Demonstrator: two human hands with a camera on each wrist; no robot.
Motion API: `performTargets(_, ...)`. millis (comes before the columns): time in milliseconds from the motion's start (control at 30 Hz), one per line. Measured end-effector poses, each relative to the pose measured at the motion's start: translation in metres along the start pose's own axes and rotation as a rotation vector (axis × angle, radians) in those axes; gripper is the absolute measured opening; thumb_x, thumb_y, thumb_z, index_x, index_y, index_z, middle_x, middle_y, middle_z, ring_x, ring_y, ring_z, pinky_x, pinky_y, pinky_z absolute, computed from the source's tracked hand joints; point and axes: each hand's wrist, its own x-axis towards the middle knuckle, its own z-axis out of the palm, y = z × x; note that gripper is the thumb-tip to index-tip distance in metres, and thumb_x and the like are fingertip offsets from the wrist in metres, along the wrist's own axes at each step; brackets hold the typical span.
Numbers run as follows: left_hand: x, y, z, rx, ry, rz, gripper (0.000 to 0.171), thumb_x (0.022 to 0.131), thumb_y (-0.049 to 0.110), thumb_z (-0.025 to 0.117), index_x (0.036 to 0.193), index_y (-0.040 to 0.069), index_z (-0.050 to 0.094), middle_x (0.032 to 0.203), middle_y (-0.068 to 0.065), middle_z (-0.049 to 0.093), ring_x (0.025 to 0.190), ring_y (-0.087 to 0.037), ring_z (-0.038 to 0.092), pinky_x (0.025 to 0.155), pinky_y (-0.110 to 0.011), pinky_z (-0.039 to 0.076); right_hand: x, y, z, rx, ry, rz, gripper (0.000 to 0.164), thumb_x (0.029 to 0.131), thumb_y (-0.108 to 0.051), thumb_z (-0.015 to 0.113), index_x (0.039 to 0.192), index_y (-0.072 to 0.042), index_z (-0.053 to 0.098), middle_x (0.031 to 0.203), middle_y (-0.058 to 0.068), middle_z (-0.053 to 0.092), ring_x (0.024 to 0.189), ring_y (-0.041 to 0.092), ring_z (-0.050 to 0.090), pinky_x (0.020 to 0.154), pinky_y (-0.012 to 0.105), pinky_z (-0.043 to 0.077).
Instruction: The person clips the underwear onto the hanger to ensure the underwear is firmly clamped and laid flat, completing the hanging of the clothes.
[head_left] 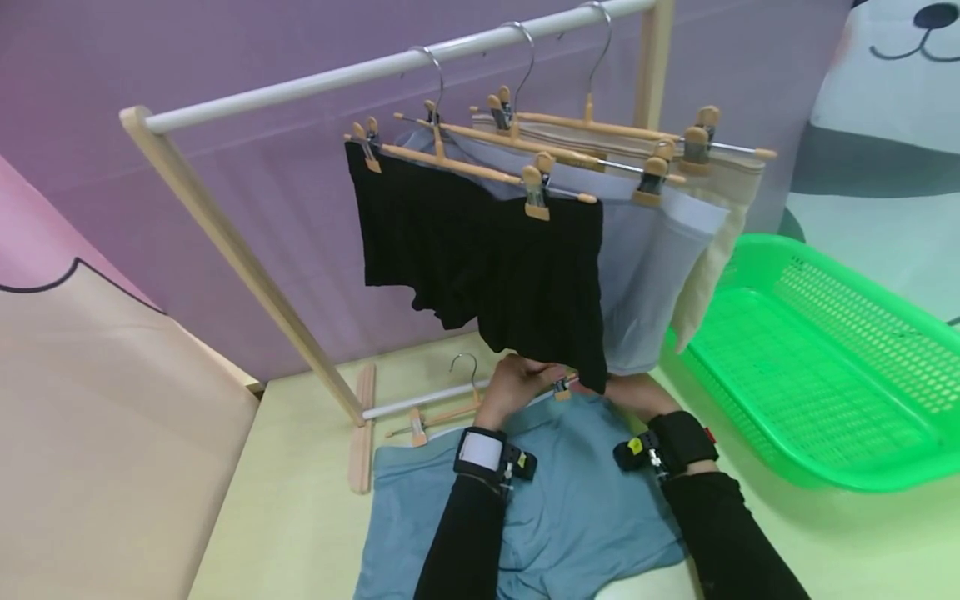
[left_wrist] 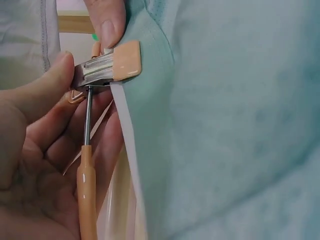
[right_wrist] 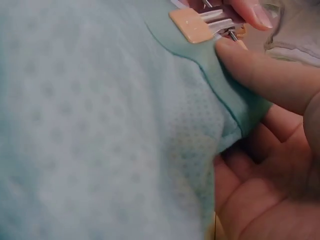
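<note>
Light blue shorts lie spread on the table, their waistband toward the rack. A wooden clip hanger lies along that waistband, one clip at its left end. At the other end, my left hand pinches the metal clip between thumb and fingers; its tan pad overlaps the waistband. In the right wrist view, my right hand holds the waistband corner beside the same clip, thumb in front and fingers behind. The hanging black shorts partly hide both hands in the head view.
A rack with a white rail stands over the table, wooden posts at its sides. Black, grey-white and beige shorts hang there on clip hangers. To the right sits a green plastic basket.
</note>
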Motion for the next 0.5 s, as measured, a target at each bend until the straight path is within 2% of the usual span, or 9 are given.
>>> performTargets(133, -0.003, -0.001, -0.004, 0.005, -0.035, -0.022, 0.03, 0.095, 0.031, 0.069, 0.079, 0.006, 0.07, 0.063, 0.001, 0.055, 0.064, -0.006, 0.05, 0.06, -0.019, 0.038, 0.003, 0.0, 0.003, 0.029, -0.002, -0.038, 0.081, 0.09, -0.038, 0.067, 0.149, 0.004, 0.03, 0.152, 0.026, 0.03, 0.14, 0.043, 0.032, 0.114, 0.054, 0.028)
performTargets(267, -0.004, 0.0, -0.006, 0.061, -0.064, -0.01, 0.034, 0.097, 0.033, 0.066, 0.076, 0.005, 0.064, 0.061, 0.002, 0.044, 0.061, -0.009, 0.047, 0.058, -0.021, 0.035, 0.006, 0.001, 0.005, 0.007, -0.005, -0.045, 0.077, 0.09, -0.038, 0.068, 0.146, 0.004, 0.035, 0.151, 0.026, 0.033, 0.138, 0.043, 0.034, 0.112, 0.055, 0.03)
performTargets(300, -0.005, 0.001, -0.008, 0.08, -0.064, -0.011, 0.034, 0.096, 0.034, 0.066, 0.078, 0.006, 0.065, 0.062, 0.002, 0.048, 0.062, -0.01, 0.049, 0.058, -0.021, 0.037, 0.006, 0.001, 0.005, -0.006, -0.001, -0.044, 0.077, 0.089, -0.038, 0.068, 0.145, 0.004, 0.035, 0.15, 0.026, 0.034, 0.136, 0.042, 0.035, 0.112, 0.055, 0.031)
performTargets(400, -0.008, 0.006, -0.016, 0.124, -0.052, -0.04, 0.028, 0.095, 0.035, 0.068, 0.093, 0.008, 0.074, 0.08, -0.001, 0.068, 0.077, -0.013, 0.064, 0.068, -0.024, 0.048, 0.006, 0.001, 0.004, -0.021, -0.004, -0.032, 0.075, 0.09, -0.038, 0.067, 0.144, 0.004, 0.035, 0.147, 0.025, 0.034, 0.133, 0.041, 0.037, 0.111, 0.055, 0.031)
performTargets(500, -0.017, 0.01, -0.031, 0.142, -0.042, -0.105, 0.034, 0.094, 0.036, 0.068, 0.113, 0.009, 0.074, 0.11, -0.006, 0.074, 0.1, -0.02, 0.069, 0.084, -0.032, 0.054, 0.003, 0.002, 0.002, -0.001, 0.002, -0.013, 0.076, 0.091, -0.035, 0.067, 0.145, 0.003, 0.03, 0.147, 0.024, 0.03, 0.134, 0.041, 0.034, 0.112, 0.056, 0.028)
